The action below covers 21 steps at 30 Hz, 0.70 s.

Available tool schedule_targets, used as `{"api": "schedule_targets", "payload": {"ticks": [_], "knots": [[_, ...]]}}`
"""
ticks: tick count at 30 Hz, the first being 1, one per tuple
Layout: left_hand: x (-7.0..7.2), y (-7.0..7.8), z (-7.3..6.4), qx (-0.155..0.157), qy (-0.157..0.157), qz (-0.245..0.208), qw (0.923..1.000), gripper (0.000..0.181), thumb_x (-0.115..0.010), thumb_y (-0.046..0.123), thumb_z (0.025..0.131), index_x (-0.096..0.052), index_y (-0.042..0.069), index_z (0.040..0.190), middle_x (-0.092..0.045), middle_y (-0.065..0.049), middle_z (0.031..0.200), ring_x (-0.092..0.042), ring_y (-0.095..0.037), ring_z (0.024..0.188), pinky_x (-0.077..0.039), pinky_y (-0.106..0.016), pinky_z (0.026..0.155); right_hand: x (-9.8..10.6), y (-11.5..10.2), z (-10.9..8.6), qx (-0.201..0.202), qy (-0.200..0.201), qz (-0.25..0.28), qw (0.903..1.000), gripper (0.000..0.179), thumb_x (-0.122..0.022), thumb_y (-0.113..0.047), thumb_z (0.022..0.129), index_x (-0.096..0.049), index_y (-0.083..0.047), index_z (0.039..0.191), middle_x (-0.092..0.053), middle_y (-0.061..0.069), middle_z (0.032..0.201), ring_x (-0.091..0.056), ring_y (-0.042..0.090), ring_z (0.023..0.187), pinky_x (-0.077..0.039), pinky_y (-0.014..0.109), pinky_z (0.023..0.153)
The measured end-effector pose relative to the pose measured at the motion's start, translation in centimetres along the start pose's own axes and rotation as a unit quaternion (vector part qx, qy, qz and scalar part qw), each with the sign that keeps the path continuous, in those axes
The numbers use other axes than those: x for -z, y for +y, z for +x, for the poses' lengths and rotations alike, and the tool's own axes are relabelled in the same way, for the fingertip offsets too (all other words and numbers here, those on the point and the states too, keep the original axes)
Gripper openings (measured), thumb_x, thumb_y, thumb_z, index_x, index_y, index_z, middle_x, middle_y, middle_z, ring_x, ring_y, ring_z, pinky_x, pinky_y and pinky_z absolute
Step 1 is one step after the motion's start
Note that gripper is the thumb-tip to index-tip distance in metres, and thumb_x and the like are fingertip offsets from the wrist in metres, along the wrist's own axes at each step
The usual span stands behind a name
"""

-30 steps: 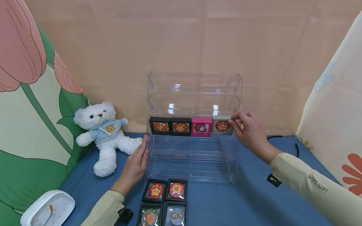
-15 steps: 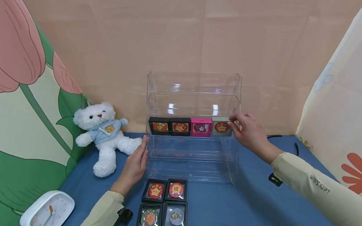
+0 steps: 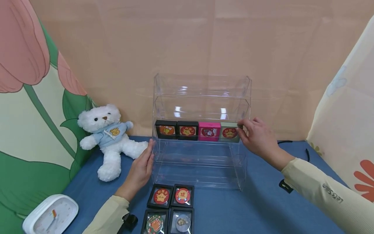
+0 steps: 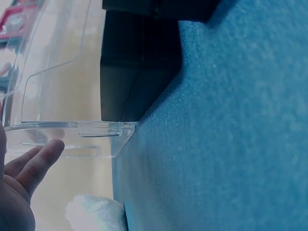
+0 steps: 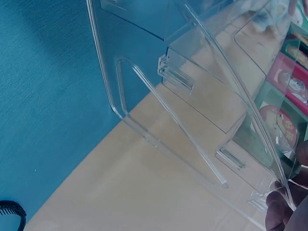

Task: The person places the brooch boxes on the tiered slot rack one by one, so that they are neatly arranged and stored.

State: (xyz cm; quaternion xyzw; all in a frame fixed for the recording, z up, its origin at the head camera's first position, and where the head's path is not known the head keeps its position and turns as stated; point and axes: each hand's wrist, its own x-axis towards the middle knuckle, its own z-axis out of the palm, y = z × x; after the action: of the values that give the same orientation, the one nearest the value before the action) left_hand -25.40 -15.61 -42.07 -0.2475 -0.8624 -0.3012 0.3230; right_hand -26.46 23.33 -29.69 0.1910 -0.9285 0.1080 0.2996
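Observation:
A clear acrylic display rack (image 3: 201, 156) with stepped tiers stands in the middle of the head view. On one tier sit two black boxes (image 3: 187, 130), a pink box (image 3: 209, 131) and a pale green box (image 3: 230, 132), side by side, with round badges in their fronts. My right hand (image 3: 260, 138) pinches the green box at its right end between thumb and index finger; the right wrist view shows those fingertips beside the rack's clear side wall. With fairly straight fingers, my left hand (image 3: 141, 170) rests against the rack's left side.
Several black framed boxes with round badges (image 3: 161, 196) lie on the blue cloth (image 3: 233, 211) before the rack. A white plush bear (image 3: 112, 143) sits at left, behind a white clock (image 3: 51, 214). A dark cable (image 3: 307, 155) lies at right.
The green box has sunk slightly and now sits about level with the pink box, my right hand still at its end. The left hand keeps its place on the rack.

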Motion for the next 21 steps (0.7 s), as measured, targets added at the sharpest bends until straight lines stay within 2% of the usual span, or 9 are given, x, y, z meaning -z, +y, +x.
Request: {"api": "schedule_targets", "payload": {"ticks": [8, 12, 15, 17, 21], "knots": [[0.0, -0.1, 0.0, 0.003, -0.009, -0.006, 0.9999, 0.058, -0.051, -0.002, 0.095, -0.026, 0.0, 0.148, -0.041, -0.015, 0.144, -0.042, -0.029, 0.127, -0.039, -0.045, 0.098, 0.0, -0.1, 0.0, 0.014, 0.016, -0.013, 0.9997, 0.024, -0.073, -0.017, 0.083, -0.064, -0.003, 0.1, -0.066, 0.016, 0.098, -0.048, 0.026, 0.083, -0.047, 0.039, 0.062], [0.0, -0.1, 0.1, 0.001, -0.004, -0.007, 1.0, 0.059, -0.052, -0.002, 0.095, -0.027, -0.001, 0.147, -0.041, -0.016, 0.143, -0.043, -0.029, 0.127, -0.039, -0.045, 0.098, 0.1, 0.0, 0.0, 0.017, 0.022, -0.01, 0.9996, 0.029, -0.075, -0.019, 0.081, -0.063, -0.004, 0.102, -0.063, 0.015, 0.102, -0.049, 0.027, 0.084, -0.048, 0.04, 0.063], [0.0, -0.1, 0.2, 0.002, -0.002, -0.007, 1.0, 0.059, -0.053, -0.003, 0.094, -0.027, -0.001, 0.147, -0.041, -0.016, 0.143, -0.042, -0.029, 0.127, -0.039, -0.045, 0.098, 0.3, -0.1, -0.1, 0.028, 0.043, -0.015, 0.9986, 0.034, -0.077, -0.019, 0.078, -0.062, -0.003, 0.104, -0.061, 0.015, 0.104, -0.049, 0.027, 0.087, -0.051, 0.041, 0.061], [0.0, -0.1, 0.1, 0.002, -0.002, -0.007, 1.0, 0.059, -0.053, -0.003, 0.094, -0.028, -0.001, 0.147, -0.041, -0.016, 0.143, -0.042, -0.029, 0.127, -0.039, -0.046, 0.098, 0.5, -0.5, -0.3, 0.057, 0.068, -0.021, 0.9959, 0.036, -0.079, -0.018, 0.075, -0.063, -0.002, 0.102, -0.059, 0.015, 0.103, -0.051, 0.028, 0.087, -0.052, 0.042, 0.059], [0.0, -0.1, 0.1, -0.003, -0.002, -0.008, 1.0, 0.061, -0.053, -0.003, 0.094, -0.026, 0.0, 0.148, -0.042, -0.017, 0.143, -0.043, -0.03, 0.127, -0.039, -0.046, 0.097, 0.6, -2.3, -1.1, 0.147, 0.103, -0.012, 0.9837, 0.033, -0.081, -0.017, 0.07, -0.064, -0.001, 0.093, -0.059, 0.015, 0.097, -0.052, 0.027, 0.082, -0.053, 0.038, 0.055]]}}
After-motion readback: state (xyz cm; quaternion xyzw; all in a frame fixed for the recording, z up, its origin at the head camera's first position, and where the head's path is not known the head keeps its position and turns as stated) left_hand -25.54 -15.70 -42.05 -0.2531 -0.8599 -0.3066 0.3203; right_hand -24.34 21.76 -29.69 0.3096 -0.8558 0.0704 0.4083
